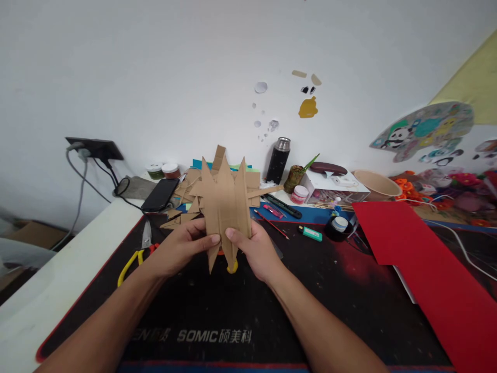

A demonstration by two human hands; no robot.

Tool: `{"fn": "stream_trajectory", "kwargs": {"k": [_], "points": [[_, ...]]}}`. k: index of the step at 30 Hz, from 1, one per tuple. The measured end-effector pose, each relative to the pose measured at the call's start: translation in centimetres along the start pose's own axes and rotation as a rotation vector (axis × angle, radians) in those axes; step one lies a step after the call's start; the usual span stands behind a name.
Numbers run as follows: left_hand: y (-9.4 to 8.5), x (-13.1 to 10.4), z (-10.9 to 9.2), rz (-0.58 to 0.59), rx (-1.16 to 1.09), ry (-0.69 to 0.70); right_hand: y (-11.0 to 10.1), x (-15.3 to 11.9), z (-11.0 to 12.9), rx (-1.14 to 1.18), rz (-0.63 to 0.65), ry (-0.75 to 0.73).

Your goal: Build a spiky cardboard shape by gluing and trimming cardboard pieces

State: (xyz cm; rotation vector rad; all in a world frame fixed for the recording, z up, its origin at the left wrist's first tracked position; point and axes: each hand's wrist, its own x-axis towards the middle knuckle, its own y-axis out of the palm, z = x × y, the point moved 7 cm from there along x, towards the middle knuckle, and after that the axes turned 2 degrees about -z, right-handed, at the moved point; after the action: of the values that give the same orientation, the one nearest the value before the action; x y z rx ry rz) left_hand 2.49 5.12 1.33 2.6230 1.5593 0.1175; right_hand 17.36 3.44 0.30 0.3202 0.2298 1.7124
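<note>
Between my two hands a brown cardboard cutout (227, 202) with pointed ends is held up over the black mat. My left hand (193, 242) pinches its lower left side, thumb on the face toward me. On the lower right side, my right hand (256, 246) grips it the same way, with the fingers hidden behind. A small yellow thing (233, 267) shows below the cutout's lower tip; its kind I cannot make out. Left of my left hand lie scissors (135, 256) with yellow and red handles.
Cardboard scraps (188, 189) are piled behind the cutout. A phone (160, 195), a black flask (278, 160) and a white box (334, 184) stand or lie along the back. A utility knife (285, 206), red pencil (274, 225) and green lighter (310, 233) lie right of centre. Red sheets (423, 259) cover the right side.
</note>
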Motion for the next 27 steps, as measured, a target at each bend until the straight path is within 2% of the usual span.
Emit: {"fn": "stream_trajectory", "kwargs": {"k": [27], "points": [[-0.23,0.17,0.64,-0.002,-0.042,-0.027,-0.05,0.04,-0.09,0.012,0.0,-0.014]]}}
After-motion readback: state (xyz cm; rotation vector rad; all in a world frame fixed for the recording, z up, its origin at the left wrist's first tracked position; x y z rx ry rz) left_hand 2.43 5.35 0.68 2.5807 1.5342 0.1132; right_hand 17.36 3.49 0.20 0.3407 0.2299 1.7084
